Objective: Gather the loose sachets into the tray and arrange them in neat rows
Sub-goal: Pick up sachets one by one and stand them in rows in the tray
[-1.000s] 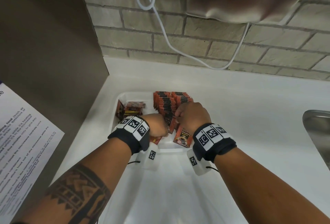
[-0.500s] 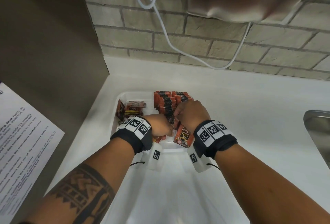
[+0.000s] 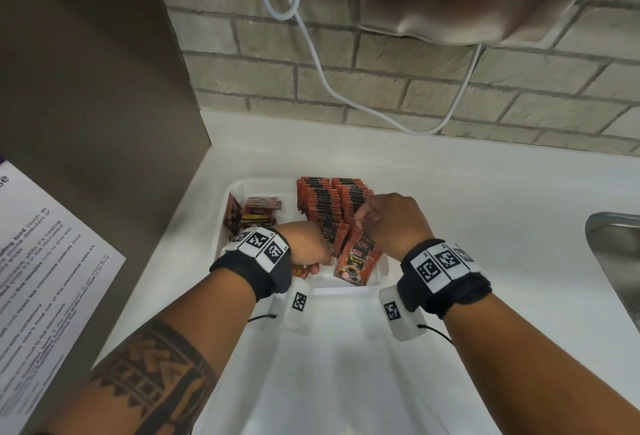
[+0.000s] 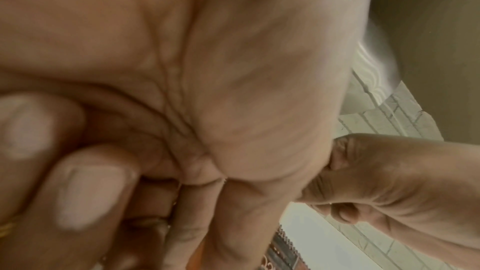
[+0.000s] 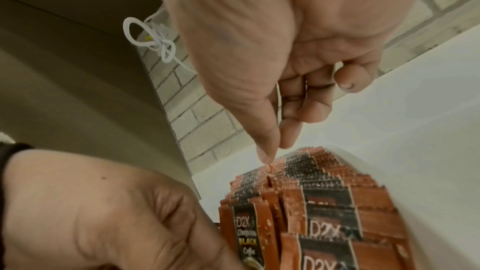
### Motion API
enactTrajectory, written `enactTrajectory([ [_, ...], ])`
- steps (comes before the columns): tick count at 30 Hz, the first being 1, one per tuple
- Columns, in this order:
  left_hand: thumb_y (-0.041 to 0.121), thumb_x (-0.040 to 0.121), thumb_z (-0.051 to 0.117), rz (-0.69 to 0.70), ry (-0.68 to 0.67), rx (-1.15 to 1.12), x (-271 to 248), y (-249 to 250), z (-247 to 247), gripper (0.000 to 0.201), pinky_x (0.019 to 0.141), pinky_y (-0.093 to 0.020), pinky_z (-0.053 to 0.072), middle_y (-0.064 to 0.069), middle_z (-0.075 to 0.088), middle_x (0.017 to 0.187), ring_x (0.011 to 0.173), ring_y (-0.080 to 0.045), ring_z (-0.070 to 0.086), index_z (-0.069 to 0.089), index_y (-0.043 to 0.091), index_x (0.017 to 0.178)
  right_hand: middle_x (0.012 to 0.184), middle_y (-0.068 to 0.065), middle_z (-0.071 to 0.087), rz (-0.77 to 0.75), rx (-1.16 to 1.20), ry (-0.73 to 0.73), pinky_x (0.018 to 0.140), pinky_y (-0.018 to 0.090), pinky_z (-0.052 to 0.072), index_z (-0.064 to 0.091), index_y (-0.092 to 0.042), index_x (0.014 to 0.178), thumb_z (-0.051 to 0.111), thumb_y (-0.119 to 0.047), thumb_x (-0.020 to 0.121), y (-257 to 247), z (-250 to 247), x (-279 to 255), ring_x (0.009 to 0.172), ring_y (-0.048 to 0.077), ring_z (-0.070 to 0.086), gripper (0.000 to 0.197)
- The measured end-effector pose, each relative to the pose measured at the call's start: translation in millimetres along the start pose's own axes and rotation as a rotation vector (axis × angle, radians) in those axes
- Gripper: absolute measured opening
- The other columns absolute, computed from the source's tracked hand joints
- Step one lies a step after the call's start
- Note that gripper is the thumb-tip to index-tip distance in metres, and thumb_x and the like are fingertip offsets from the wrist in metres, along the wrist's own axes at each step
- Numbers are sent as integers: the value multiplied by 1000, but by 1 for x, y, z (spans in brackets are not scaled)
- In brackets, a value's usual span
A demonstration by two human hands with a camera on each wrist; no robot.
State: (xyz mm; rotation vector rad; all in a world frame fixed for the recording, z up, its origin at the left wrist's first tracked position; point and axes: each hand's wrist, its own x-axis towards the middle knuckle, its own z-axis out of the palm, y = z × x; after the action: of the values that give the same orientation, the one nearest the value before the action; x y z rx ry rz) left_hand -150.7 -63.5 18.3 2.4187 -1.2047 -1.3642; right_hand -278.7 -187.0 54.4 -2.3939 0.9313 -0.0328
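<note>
Inside the tray [image 3: 239, 188], right hand [image 3: 394, 223] pinches upright sachets [image 3: 322, 202]; left hand [image 3: 304, 244], curled, grip unclear; squaring edges gently would suit.

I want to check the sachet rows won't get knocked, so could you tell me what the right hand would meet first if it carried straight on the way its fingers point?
Most likely the top edges of the upright sachets: the right hand has its thumb and forefinger tips just above them.

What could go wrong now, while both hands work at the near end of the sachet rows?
1. The right hand fingers touch the tops of the standing rows; a push might tip them.
2. The front sachet leans loose and may slide flat.
3. The left hand hides the sachets it holds; one might drop unseen into the tray.
</note>
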Motion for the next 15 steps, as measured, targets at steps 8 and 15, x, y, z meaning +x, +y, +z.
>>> enactTrajectory([
  [8, 31, 98, 59, -12, 33, -6, -7, 2, 1, 29, 90, -35, 54, 0, 78, 92, 80, -17, 64, 74, 11, 113, 90, -14, 67, 16, -96, -31, 86, 34, 53, 67, -36, 76, 63, -21, 89, 13, 0, -20, 88, 14, 64, 20],
  [15, 27, 98, 57, 63, -18, 132, -16, 20, 3, 28, 88, -31, 52, -1, 77, 102, 95, -22, 69, 75, 11, 112, 86, -14, 64, 36, -107, -11, 88, 36, 53, 62, -36, 71, 66, -21, 86, 19, 1, -25, 89, 16, 64, 22],
])
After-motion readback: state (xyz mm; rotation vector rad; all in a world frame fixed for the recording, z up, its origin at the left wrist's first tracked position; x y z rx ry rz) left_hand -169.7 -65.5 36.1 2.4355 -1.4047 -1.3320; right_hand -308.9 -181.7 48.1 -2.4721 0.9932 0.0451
